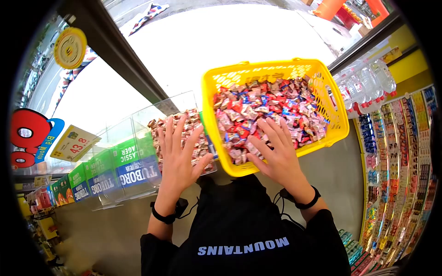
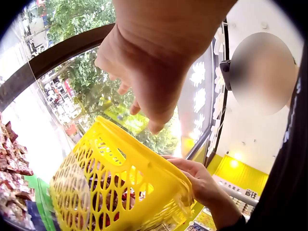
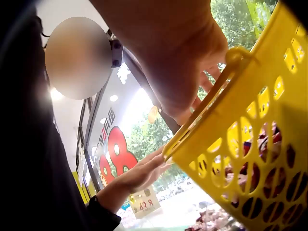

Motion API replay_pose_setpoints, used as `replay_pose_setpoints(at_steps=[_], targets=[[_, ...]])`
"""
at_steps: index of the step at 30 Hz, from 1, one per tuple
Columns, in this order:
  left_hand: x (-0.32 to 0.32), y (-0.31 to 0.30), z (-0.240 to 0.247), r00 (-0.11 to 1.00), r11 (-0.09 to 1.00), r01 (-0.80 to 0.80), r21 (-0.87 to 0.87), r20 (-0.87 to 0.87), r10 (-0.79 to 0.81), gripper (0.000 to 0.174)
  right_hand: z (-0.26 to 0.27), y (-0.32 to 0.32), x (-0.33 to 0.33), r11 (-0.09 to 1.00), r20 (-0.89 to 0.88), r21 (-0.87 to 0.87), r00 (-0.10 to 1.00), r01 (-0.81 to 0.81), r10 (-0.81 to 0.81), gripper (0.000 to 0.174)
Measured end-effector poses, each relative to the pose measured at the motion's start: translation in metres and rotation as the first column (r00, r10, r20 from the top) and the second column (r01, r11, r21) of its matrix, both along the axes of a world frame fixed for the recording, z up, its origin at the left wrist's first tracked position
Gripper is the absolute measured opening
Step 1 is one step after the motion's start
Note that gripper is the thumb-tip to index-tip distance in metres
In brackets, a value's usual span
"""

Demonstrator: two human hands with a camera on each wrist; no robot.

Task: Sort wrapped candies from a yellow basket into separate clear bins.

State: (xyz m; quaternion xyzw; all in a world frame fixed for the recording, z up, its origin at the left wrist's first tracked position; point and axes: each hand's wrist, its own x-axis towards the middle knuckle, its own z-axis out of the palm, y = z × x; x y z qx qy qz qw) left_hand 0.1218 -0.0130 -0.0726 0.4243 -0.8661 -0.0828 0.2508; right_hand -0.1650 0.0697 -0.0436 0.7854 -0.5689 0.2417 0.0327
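A yellow plastic basket [image 1: 346, 124] with perforated sides holds a heap of small wrapped candies [image 1: 271, 108] in red, pink and blue. My right hand [image 1: 279, 158] is over the basket's near side, fingers straight and spread above the candies. To its left, my left hand [image 1: 177, 161] is held palm down with fingers apart, over a clear bin of brownish-pink wrapped candies [image 1: 202, 145]. Neither hand grips anything. In the left wrist view the left hand [image 2: 154, 72] appears higher than the basket's rim [image 2: 144, 151].
Clear acrylic bins [image 1: 110, 184] stand in a row at the left, with green and blue Tuborg boxes [image 1: 138, 161]. A price sign [image 1: 74, 143] stands at the far left. Water bottles [image 1: 368, 83] stand at the right, above shelves of packaged goods [image 1: 391, 161]. Window frames cross the back.
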Motion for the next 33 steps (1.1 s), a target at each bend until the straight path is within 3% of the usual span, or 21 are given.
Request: replay_pose_setpoints(at_steps=[8,14,18,22,29,33], targets=[[-0.113,0.012,0.022,0.998,0.999,0.031,0.038,0.058,-0.033,0.073,0.007,-0.003,-0.129,0.987,-0.051,0.123,0.992,-0.107,0.114,0.049],[-0.129,0.017,0.014,0.992,1.0,-0.018,0.018,0.129,0.015,0.07,0.02,-0.042,-0.172,0.922,-0.2,0.276,0.922,-0.271,0.331,0.066],[-0.13,0.016,0.016,0.983,0.998,-0.003,0.066,0.181,-0.009,0.072,0.015,-0.087,-0.187,0.828,-0.121,0.404,0.875,-0.389,0.47,0.074],[-0.13,0.014,0.018,0.983,0.997,0.025,0.074,0.182,-0.038,0.069,0.009,-0.127,-0.179,0.762,-0.17,0.562,0.857,-0.32,0.486,0.085],[-0.127,0.012,0.018,0.991,0.996,0.03,0.083,0.127,-0.041,0.07,-0.032,-0.183,-0.146,0.629,-0.352,0.765,0.909,0.143,0.222,0.097],[-0.126,0.012,0.015,0.991,0.995,0.032,0.093,0.126,-0.044,0.072,-0.058,-0.194,-0.143,0.654,-0.291,0.746,0.945,0.128,0.147,0.095]])
